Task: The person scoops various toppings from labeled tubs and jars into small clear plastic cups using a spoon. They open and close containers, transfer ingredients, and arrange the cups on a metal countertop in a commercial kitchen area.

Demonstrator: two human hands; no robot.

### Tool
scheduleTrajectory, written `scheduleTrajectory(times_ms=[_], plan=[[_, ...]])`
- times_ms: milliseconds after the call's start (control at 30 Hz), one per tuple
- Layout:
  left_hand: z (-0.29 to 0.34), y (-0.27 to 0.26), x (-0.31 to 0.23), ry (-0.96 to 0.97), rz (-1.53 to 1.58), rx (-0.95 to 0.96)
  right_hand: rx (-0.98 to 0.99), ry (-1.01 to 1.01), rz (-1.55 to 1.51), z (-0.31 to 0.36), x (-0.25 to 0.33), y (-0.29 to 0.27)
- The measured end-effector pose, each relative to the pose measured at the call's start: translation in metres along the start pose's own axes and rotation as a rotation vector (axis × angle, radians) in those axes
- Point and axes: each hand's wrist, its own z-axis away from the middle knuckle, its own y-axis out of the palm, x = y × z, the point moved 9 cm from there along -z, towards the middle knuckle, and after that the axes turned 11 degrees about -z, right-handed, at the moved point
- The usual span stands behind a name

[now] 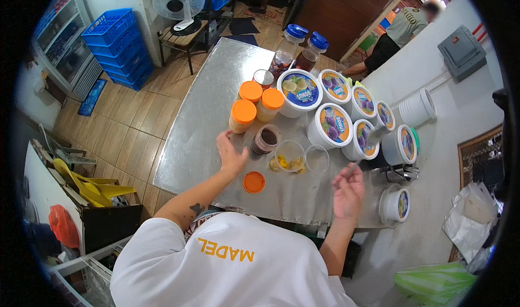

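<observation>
**Both hands hovered open over a cup of yellow pieces on the steel table**

The clear plastic cup (pixel 288 156) served as the landmark. It stood near the front edge of the steel table (pixel 206 123) and held a few yellow pieces at its bottom.

Nearest the person, the right hand (pixel 348 192) hung in front of the cup and to its right, fingers loosely spread, holding nothing. The left hand (pixel 230 154) hovered just left of the cup, likewise open and empty, its fingers near an uncapped jar (pixel 266 139) with a dark filling. That jar stood just beside the cup on its left. An orange lid (pixel 253 182) lay flat in front of the cup and to its left, probably the open jar's own, set aside for access to the contents.

Just right of the cup stood a second clear cup (pixel 317 158), seemingly empty. Behind the cup and to the left, three orange-capped jars (pixel 254 102) clustered together, closed, with pale contents. Behind and to the right, white lidded tubs (pixel 330 125) sat in close rows, all shut, so their contents were hidden. Farthest back stood two blue-lidded jars (pixel 303 47) with dark fillings.
</observation>
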Motion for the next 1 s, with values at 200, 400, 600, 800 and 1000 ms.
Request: scheduleTrajectory(times_ms=[200, 400, 600, 800, 1000], plan=[[-0.066, -0.014, -0.019, 0.216, 0.223, -0.112, 0.201, 0.425, 0.102, -0.007, -0.102, 0.097], [-0.071, -0.009, -0.010, 0.232, 0.096, 0.111, 0.322, -0.177, 1.317, -0.066, -0.158, 0.177], [-0.013, -0.057, 0.012, 0.146, 0.378, 0.152, 0.511, -0.065, 1.712, -0.038, -0.211, 0.216], [0.002, -0.099, 0.020, 0.259, 0.362, 0.335, 0.868, -0.185, 1.508, -0.008, -0.234, 0.251], [0.009, -0.117, 0.016, 0.239, 0.519, 0.546, 1.377, -0.186, 1.368, 0.015, -0.229, 0.278]])
